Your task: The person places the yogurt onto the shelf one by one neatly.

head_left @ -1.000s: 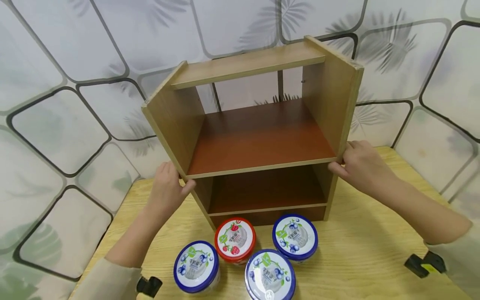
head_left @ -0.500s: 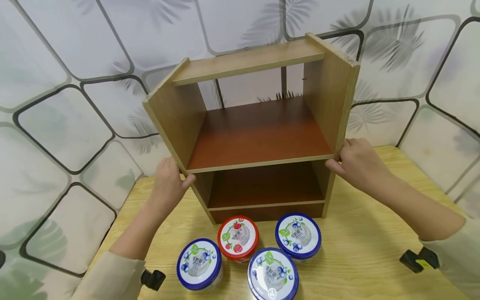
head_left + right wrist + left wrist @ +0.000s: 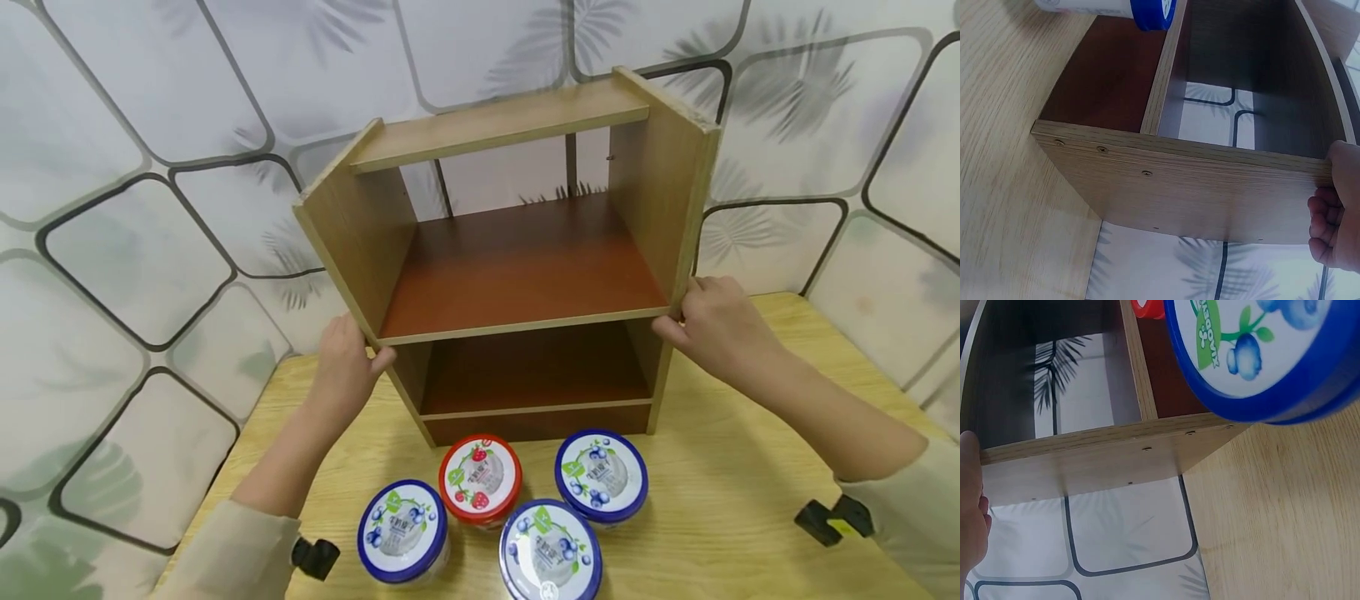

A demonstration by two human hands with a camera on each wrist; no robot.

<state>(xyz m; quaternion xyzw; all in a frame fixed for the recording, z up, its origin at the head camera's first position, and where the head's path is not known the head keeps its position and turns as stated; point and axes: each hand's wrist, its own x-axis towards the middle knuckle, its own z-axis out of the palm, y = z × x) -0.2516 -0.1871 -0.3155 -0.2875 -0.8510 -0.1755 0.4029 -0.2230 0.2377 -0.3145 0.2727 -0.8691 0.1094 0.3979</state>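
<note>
A wooden shelf unit point(image 3: 525, 258) with light side panels and reddish-brown boards stands upright on the table. My left hand point(image 3: 343, 362) grips its left side panel, thumb on the front edge near the middle board. On the opposite side panel, my right hand point(image 3: 723, 325) holds at a similar height; in the right wrist view its fingers point(image 3: 1322, 225) curl along the outer face. In front of the unit stand a red-lidded strawberry tub point(image 3: 480, 479) and three blue-lidded blueberry tubs, at left point(image 3: 402, 531), centre point(image 3: 550, 550) and right point(image 3: 602, 476).
The pale wooden table point(image 3: 720, 500) extends on both sides of the unit. Behind it hangs a patterned backdrop point(image 3: 150, 250) with leaf prints and dark outlines, visible through the open back. Black wrist mounts point(image 3: 315, 557) sit at the sleeves.
The shelf unit has shifted slightly back, away from the tubs, with both hands keeping their grip on its sides. The head view has also moved a little.
</note>
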